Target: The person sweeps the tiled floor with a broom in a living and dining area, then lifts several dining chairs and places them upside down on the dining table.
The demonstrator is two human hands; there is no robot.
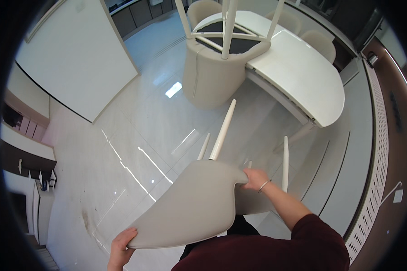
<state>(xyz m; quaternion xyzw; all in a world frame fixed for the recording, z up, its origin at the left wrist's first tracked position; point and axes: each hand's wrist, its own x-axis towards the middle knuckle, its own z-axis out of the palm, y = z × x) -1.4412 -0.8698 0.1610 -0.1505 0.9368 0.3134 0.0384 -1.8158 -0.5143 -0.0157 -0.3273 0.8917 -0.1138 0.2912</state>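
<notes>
Close to my body is a tilted dining chair [190,206] with a smooth beige-grey shell and pale tapered legs, some pointing up and away from me. My left hand [122,240] grips the outer corner of its shell at lower left. On the other side, my right hand [256,179], with a bangle at the wrist, is closed on the shell's upper edge. Part of the seat lies hidden behind the shell and my right arm. Whether the chair touches the floor, I cannot tell.
Ahead, a second beige chair [213,78] rests upside down at the end of a white dining table [295,74], legs up. Several chairs [318,44] line the table's far side. A white panel [78,57] stands at left above the glossy tiled floor [132,142]. A perforated strip [376,135] runs along the right.
</notes>
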